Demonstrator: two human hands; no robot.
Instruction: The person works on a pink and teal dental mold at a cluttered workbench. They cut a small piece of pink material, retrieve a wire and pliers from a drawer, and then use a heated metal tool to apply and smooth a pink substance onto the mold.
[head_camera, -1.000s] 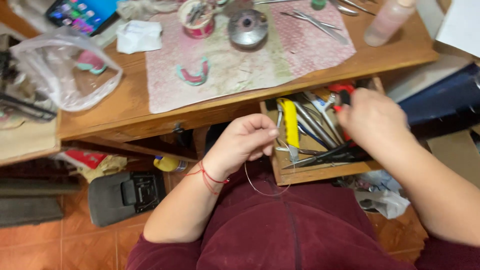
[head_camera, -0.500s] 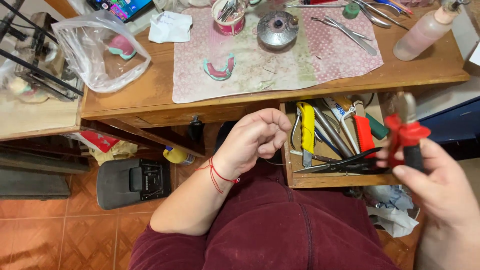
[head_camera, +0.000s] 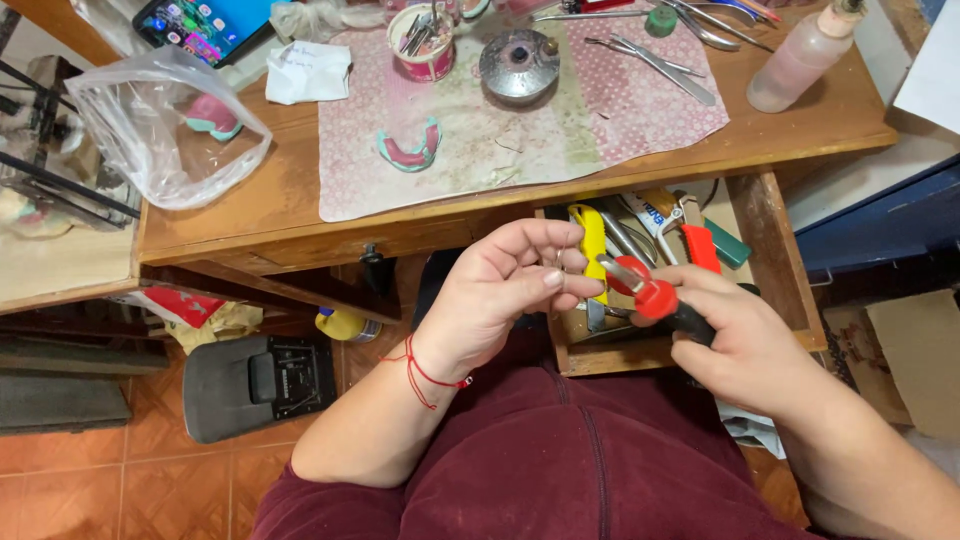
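Note:
My right hand (head_camera: 745, 340) grips red-handled pliers (head_camera: 650, 293), their metal jaws pointing left toward my left hand (head_camera: 505, 290). My left hand is closed, its fingertips pinched on something thin right at the jaws; a thin wire can barely be made out there. Both hands are over my lap, in front of an open wooden drawer (head_camera: 775, 250) full of hand tools, with a yellow-handled tool (head_camera: 592, 235) just behind my fingers. A pink and teal dental model (head_camera: 410, 148) lies on the patterned mat (head_camera: 520, 120) on the desk.
On the wooden desk (head_camera: 250, 215) are a clear plastic bag (head_camera: 165, 125) with another dental model, a metal bowl (head_camera: 520, 62), a cup of tools (head_camera: 425, 40), a pink bottle (head_camera: 800, 65), loose instruments and a tablet (head_camera: 195, 22). A black foot pedal (head_camera: 260, 385) sits on the tiled floor.
My right hand took the red-handled pliers out of the drawer, lifted them, then brought them left to my left hand's fingertips. The view tilted a little.

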